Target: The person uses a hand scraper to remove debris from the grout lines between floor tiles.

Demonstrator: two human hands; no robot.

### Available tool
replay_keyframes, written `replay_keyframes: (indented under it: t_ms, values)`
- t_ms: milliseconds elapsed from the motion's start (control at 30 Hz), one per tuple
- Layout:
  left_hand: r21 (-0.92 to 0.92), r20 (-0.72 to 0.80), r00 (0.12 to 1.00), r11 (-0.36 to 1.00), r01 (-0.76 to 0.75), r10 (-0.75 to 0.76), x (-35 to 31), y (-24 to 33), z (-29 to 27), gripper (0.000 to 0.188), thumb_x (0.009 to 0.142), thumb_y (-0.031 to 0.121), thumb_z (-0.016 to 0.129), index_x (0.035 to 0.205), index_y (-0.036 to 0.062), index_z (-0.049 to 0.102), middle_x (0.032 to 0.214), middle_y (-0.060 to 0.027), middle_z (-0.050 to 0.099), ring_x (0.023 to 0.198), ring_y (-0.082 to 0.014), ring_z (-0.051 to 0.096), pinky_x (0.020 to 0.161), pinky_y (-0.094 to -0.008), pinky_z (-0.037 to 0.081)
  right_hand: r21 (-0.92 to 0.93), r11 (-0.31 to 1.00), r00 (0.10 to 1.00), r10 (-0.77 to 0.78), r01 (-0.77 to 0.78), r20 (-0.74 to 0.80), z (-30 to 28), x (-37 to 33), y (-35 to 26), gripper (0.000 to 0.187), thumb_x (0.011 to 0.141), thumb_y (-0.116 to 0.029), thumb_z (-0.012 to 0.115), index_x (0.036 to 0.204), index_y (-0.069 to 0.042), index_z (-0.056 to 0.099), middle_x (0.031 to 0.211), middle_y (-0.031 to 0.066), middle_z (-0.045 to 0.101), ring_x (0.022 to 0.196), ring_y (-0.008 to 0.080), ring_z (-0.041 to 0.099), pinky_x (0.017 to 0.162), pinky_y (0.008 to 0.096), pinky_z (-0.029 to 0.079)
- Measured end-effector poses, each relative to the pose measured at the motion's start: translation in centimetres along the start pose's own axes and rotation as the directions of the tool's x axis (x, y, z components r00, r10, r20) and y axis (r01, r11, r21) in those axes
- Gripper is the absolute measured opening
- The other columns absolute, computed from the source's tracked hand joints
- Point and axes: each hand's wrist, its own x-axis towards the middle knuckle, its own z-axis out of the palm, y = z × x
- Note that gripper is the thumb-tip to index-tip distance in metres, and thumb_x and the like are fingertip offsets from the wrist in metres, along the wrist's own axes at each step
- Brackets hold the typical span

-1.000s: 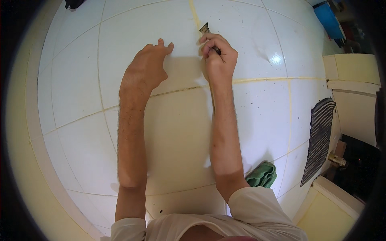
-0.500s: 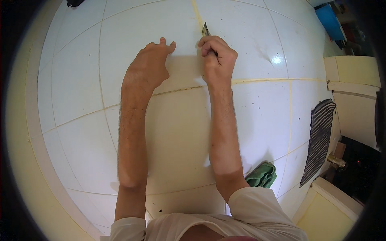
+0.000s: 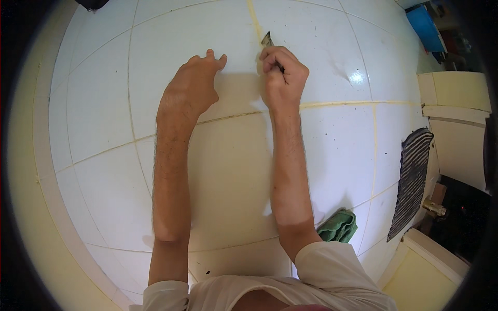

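My right hand (image 3: pixel 285 75) is closed round a small knife, whose dark pointed blade (image 3: pixel 267 39) sticks out beyond the fingers. The blade tip lies beside a yellowish grout line (image 3: pixel 253 16) between white floor tiles (image 3: pixel 181 31); whether it touches the tile is hard to tell. Most of the handle is hidden inside my fist. To the left, my left hand (image 3: pixel 192 83) is palm down on or just over a tile, with its fingers apart and nothing in it. Both forearms stretch forward over the tiles.
A crumpled green cloth (image 3: pixel 338 226) lies by my right elbow. Farther right is a black-and-grey striped mat (image 3: pixel 411 181), near a doorway with a low cream ledge (image 3: pixel 456 93). A blue container (image 3: pixel 426 28) stands far right. Something black (image 3: pixel 93 4) shows at the far left edge.
My right hand and the knife have shifted slightly to the right and toward me. More of the black thing at the far left shows. My left hand stays put.
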Motion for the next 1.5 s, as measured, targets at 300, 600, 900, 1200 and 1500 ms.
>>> replay_keyframes:
  t_ms: [300, 600, 900, 1200, 1500]
  values:
    - [-0.003, 0.009, 1.0, 1.0, 0.003, -0.003, 0.2, -0.4, -0.2, 0.088, 0.071, 0.0, 0.081, 0.15, 0.0229, 0.049, 0.157, -0.0053, 0.046, 0.133, -0.0307, 0.052, 0.112, -0.0419, 0.048, -0.029, 0.995, 0.995, -0.095, 0.095, 0.002, 0.4, 0.3, -0.2, 0.016, 0.059, 0.012, 0.039, 0.064, 0.001, 0.05, 0.064, 0.0087, 0.054, 0.061, 0.0229, 0.046, 0.054, 0.0333, 0.037]
    - [0.031, -0.004, 1.0, 1.0, -0.002, 0.002, -0.2, -0.3, -0.6, 0.087, 0.072, 0.001, 0.081, 0.15, 0.023, 0.049, 0.158, -0.005, 0.045, 0.133, -0.0302, 0.052, 0.113, -0.0419, 0.047, 0.111, 0.993, 0.999, 0.043, -0.042, -0.011, 0.3, 0.3, -1.0, 0.019, 0.064, 0.012, 0.039, 0.069, 0.004, 0.056, 0.069, 0.0089, 0.062, 0.062, 0.0161, 0.052, 0.057, 0.028, 0.042]
    - [0.014, -0.011, 1.0, 1.0, -0.004, 0.005, 0.0, -0.5, -0.2, 0.087, 0.072, -0.001, 0.08, 0.15, 0.023, 0.05, 0.157, -0.0047, 0.046, 0.134, -0.0298, 0.052, 0.113, -0.0422, 0.047, 0.165, 0.977, 0.984, 0.154, -0.137, -0.095, -0.2, 0.2, -0.8, 0.023, 0.064, 0.01, 0.036, 0.069, 0.004, 0.058, 0.063, 0.0074, 0.059, 0.058, 0.0122, 0.049, 0.055, 0.026, 0.041]
    - [0.02, 0.013, 1.0, 1.0, 0.023, -0.023, -0.2, -0.1, -0.7, 0.088, 0.073, 0.001, 0.08, 0.151, 0.0248, 0.048, 0.158, -0.0026, 0.045, 0.136, -0.0289, 0.05, 0.114, -0.0414, 0.047, 0.197, 0.974, 0.985, 0.133, -0.109, -0.114, -0.4, 0.2, -0.9, 0.023, 0.065, 0.011, 0.034, 0.069, 0.005, 0.056, 0.065, 0.0082, 0.06, 0.059, 0.012, 0.048, 0.056, 0.0253, 0.04]
    - [-0.011, 0.01, 0.999, 0.999, 0.041, -0.041, -0.3, 0.2, -0.4, 0.087, 0.074, 0.002, 0.08, 0.151, 0.0264, 0.048, 0.159, -0.0003, 0.044, 0.136, -0.0271, 0.05, 0.114, -0.0419, 0.047, 0.226, 0.962, 0.981, 0.175, -0.152, -0.088, -1.1, 0.1, -0.4, 0.022, 0.071, 0.012, 0.036, 0.076, 0.006, 0.057, 0.075, 0.0138, 0.067, 0.066, 0.0138, 0.055, 0.062, 0.0266, 0.047]
